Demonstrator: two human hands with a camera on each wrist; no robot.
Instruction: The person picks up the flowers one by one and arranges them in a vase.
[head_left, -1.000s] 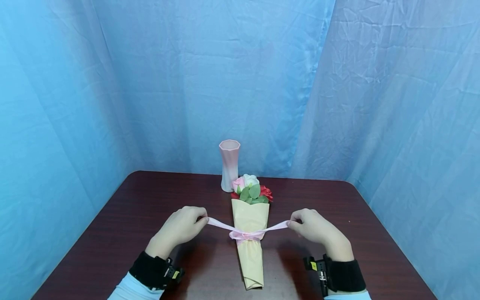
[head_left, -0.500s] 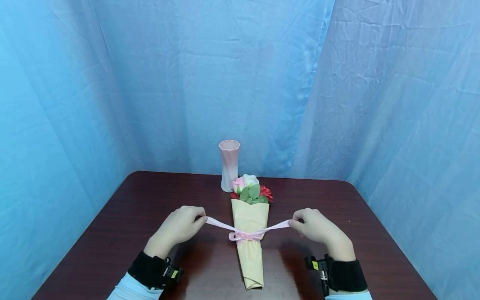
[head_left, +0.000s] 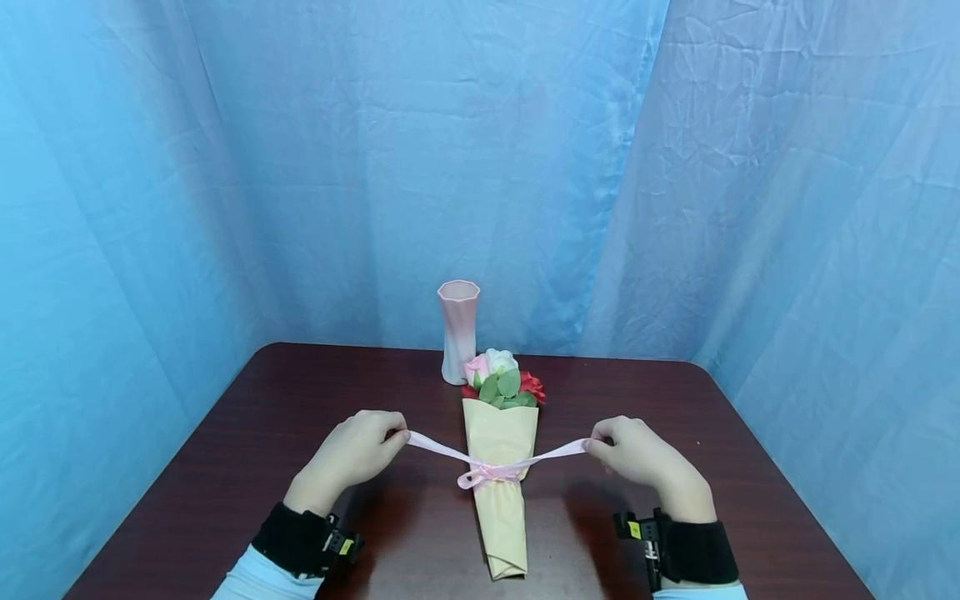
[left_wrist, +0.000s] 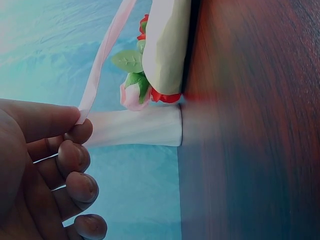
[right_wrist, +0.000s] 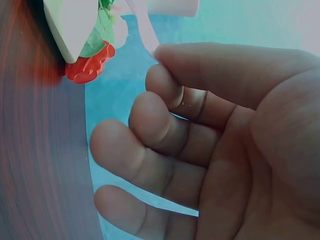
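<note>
A bouquet of red, pink and white flowers with green leaves (head_left: 508,383), wrapped in cream paper (head_left: 501,517), lies on the table. Around its middle runs a pink ribbon (head_left: 491,473) with a small loop at the left of the knot. My left hand (head_left: 356,450) pinches one ribbon end between thumb and index finger, up and to the left of the wrap. On the other side, my right hand (head_left: 641,454) pinches the opposite end the same way. Both wrist views show the ribbon tip (left_wrist: 89,102) between thumb and index, the other fingers loosely curled.
Behind the flowers, a tall pale pink vase (head_left: 459,333) stands upright near the back edge of the dark wooden table (head_left: 315,375). Blue curtains (head_left: 450,167) hang around the back and sides.
Both hands have drawn slightly apart, left hand leftward and right hand rightward, pulling the ribbon ends outward. The loop at the knot has become smaller. Bouquet and vase stay put.
</note>
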